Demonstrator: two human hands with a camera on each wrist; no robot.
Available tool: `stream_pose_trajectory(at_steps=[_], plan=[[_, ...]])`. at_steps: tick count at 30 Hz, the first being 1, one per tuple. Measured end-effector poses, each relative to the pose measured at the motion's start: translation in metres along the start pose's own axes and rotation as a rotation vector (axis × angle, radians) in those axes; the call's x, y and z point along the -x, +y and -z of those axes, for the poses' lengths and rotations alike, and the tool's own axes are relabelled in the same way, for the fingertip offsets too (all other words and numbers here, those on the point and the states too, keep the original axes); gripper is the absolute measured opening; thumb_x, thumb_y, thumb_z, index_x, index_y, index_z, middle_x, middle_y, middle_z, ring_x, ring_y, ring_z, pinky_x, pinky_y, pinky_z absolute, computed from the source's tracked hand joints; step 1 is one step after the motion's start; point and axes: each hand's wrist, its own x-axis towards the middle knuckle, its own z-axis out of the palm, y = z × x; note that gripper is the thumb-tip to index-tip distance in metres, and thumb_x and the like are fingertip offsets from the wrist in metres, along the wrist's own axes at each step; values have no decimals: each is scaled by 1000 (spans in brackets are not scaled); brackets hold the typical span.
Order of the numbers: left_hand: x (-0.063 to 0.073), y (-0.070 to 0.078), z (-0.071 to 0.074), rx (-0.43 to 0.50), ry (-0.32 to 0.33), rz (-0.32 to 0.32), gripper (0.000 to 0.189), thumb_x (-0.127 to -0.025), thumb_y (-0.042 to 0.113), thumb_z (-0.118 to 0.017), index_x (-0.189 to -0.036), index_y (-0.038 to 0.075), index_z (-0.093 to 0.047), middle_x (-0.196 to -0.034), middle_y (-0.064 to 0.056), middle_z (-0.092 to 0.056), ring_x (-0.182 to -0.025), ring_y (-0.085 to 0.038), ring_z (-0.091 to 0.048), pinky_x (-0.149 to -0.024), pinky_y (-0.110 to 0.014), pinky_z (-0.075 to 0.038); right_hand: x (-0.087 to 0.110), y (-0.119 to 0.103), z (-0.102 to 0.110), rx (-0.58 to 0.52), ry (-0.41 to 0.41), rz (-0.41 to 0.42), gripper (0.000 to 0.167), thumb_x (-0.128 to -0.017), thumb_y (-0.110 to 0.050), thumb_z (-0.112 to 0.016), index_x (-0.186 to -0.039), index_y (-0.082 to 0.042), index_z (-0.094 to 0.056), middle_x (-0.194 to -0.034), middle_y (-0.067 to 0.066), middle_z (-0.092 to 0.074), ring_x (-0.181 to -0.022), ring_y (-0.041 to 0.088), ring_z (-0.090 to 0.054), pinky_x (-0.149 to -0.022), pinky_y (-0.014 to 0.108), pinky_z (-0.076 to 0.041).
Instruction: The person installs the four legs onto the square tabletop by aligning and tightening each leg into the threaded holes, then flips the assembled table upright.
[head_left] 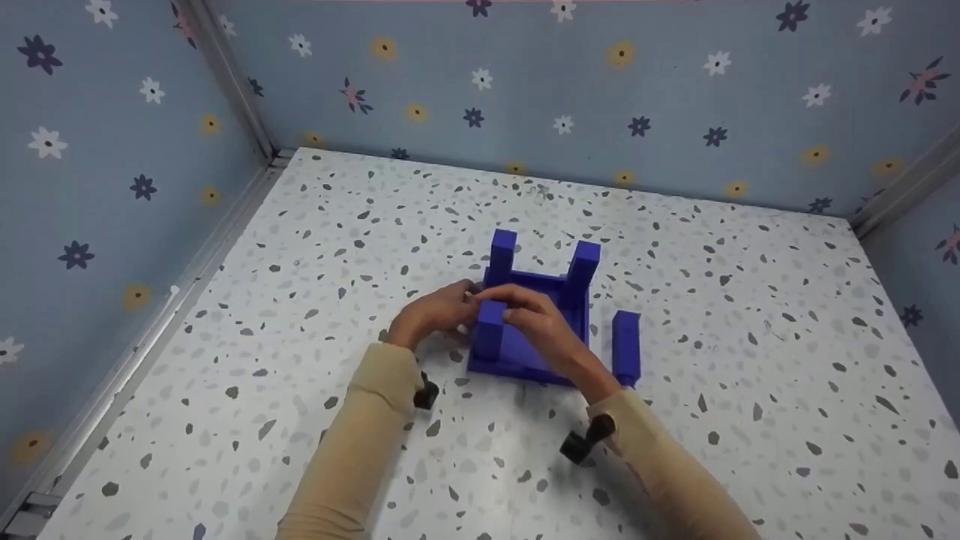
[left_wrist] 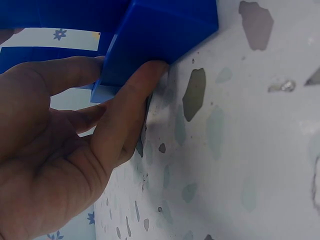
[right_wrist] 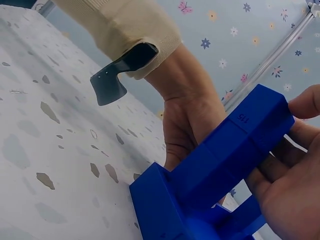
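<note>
A blue square base (head_left: 525,373) with a raised rim lies on the table like a small upturned table. Blue square legs stand up from it: one at far left (head_left: 503,259), one at far right (head_left: 583,271), and a near-left leg (head_left: 490,334). My right hand (head_left: 551,330) grips that near-left leg by its upper part, with thumb and fingers around it in the right wrist view. At the base's left side, my left hand (head_left: 439,309) holds the edge; in the left wrist view its fingers press against the blue wall (left_wrist: 160,35), close to the tabletop.
A loose blue leg (head_left: 626,345) lies on the speckled white table (head_left: 750,360), just right of the base. Blue flowered panels (head_left: 525,90) enclose the table at the back and sides. Black camera mounts (head_left: 589,439) sit at both wrists.
</note>
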Motion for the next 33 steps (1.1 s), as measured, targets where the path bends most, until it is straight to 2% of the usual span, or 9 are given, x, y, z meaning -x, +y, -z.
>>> stream_pose_trajectory(at_steps=[6, 12, 20, 24, 25, 29, 33], plan=[[-1, 0, 1, 16, -3, 13, 54, -93, 14, -48, -143, 7, -32, -124, -15, -56, -107, -28, -62, -81, -37, -57, 0, 4, 1, -24, -3, 16, 36, -90, -1, -45, -122, 14, -53, -122, 16, -58, -113, 23, -54, -100, 35, -43], [-1, 0, 1, -12, 5, 20, 54, -93, 14, -46, -144, 7, -32, -127, -14, -55, -109, -28, -61, -82, -37, -57, -1, 8, 2, -53, -46, 32, 40, -91, -3, -43, -126, 16, -50, -131, 30, -49, -121, 32, -48, -104, 37, -40], [1, 1, 1, 18, -15, 15, 54, -92, 18, -56, -140, 6, -36, -128, -16, -54, -108, -30, -61, -84, -39, -56, 1, 11, 6, -84, -129, -14, 47, -94, -16, -49, -132, 12, -47, -142, 25, -43, -136, 29, -39, -113, 40, -32], [1, 0, 1, 21, -8, 7, 52, -91, 18, -57, -138, 7, -38, -125, -15, -55, -105, -30, -62, -83, -38, -56, 2, 12, 8, -88, -147, -6, 46, -95, -16, -49, -132, 11, -46, -138, 17, -49, -133, 30, -40, -112, 40, -32], [-2, -3, 0, 19, 0, -1, 51, -90, 19, -57, -137, 7, -39, -123, -14, -56, -103, -28, -62, -81, -37, -57, 2, 12, 8, -88, -150, 1, 45, -96, -15, -48, -132, 11, -46, -136, 14, -51, -131, 30, -42, -111, 40, -33], [-3, -3, 0, 16, 7, -2, 50, -89, 14, -55, -136, 7, -40, -122, -13, -57, -102, -27, -63, -80, -37, -57, 2, 14, 9, -91, -158, 20, 38, -96, -8, -43, -130, 9, -48, -131, 16, -51, -125, 31, -46, -108, 38, -37], [-1, 0, -1, 16, 5, 2, 49, -91, 14, -53, -137, 7, -39, -125, -13, -55, -103, -27, -62, -80, -37, -57, 3, 15, 11, -86, -153, 13, 36, -96, -7, -41, -130, 3, -50, -129, 12, -52, -118, 23, -50, -103, 33, -41]])
